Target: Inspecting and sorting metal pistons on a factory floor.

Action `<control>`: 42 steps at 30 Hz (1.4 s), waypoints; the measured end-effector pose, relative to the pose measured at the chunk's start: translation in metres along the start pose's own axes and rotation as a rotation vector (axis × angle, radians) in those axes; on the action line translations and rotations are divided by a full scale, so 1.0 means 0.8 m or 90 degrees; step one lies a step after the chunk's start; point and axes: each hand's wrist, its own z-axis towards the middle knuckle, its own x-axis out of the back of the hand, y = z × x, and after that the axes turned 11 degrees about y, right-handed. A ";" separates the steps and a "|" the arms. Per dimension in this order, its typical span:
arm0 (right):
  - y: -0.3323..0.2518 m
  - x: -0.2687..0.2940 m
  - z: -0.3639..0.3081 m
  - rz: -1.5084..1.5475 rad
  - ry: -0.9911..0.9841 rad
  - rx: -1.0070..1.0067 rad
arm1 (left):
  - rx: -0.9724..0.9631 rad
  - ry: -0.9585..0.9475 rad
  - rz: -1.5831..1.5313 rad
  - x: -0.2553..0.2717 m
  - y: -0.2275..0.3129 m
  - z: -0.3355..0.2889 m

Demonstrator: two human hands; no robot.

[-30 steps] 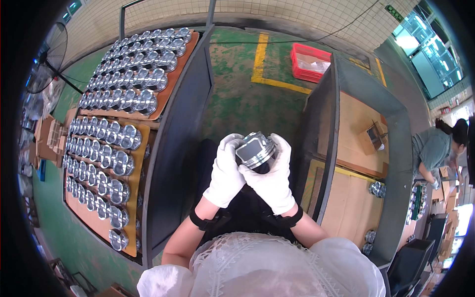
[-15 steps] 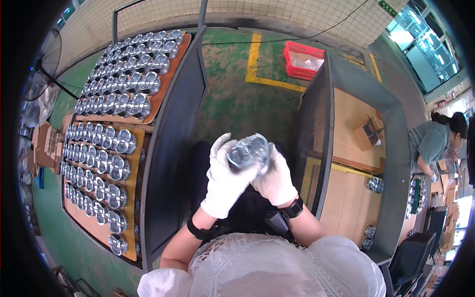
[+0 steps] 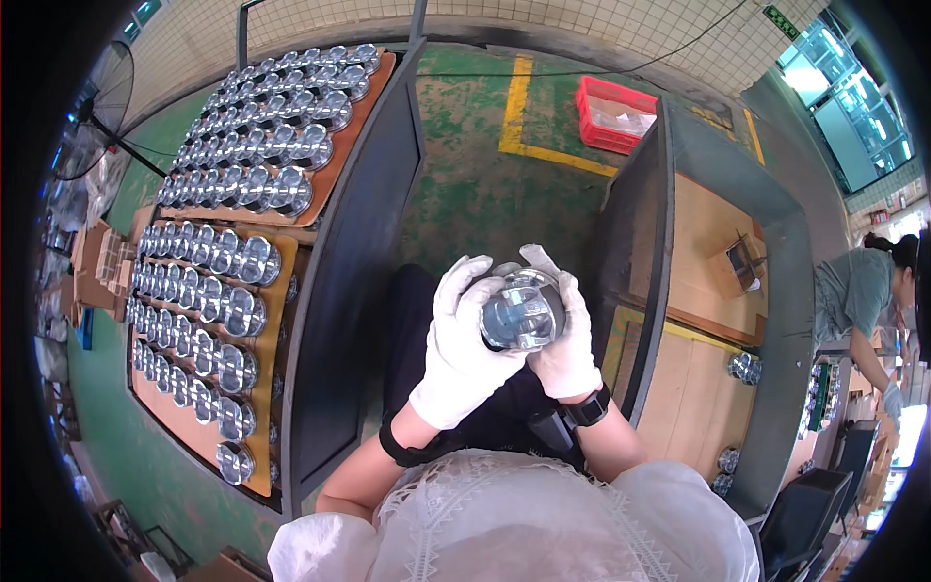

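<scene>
A shiny metal piston [image 3: 525, 312] is held in front of my body between both white-gloved hands. My left hand [image 3: 465, 335] wraps its left side, with the fingers curled round the rim. On the other side my right hand [image 3: 567, 344] grips it, thumb and fingers bent over the top edge. The piston's open, hollowed side with its inner bosses partly shows; the gloves cover the rest. To my left, a rack [image 3: 361, 194] carries boards with rows of similar pistons [image 3: 238, 310].
On the right stands a grey-walled cart [image 3: 781, 252] lined with cardboard, holding a few pistons [image 3: 745, 368] and a small open carton [image 3: 737, 265]. Beyond lies a red crate [image 3: 613, 116] on the green floor. A co-worker [image 3: 858, 296] bends over a bench at far right.
The piston has been turned in my hands and raised slightly to the right. My view has shifted a little. The co-worker's arm now reaches lower.
</scene>
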 end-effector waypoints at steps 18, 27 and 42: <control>0.020 -0.006 0.003 0.264 0.132 -0.207 | 0.205 -0.030 -0.071 0.009 0.002 0.008; 0.016 -0.014 0.000 0.250 0.145 -0.210 | 0.231 -0.004 -0.088 0.007 0.001 0.010; 0.018 0.021 0.003 0.320 -0.085 -0.311 | -0.020 0.008 -0.064 0.008 0.012 0.005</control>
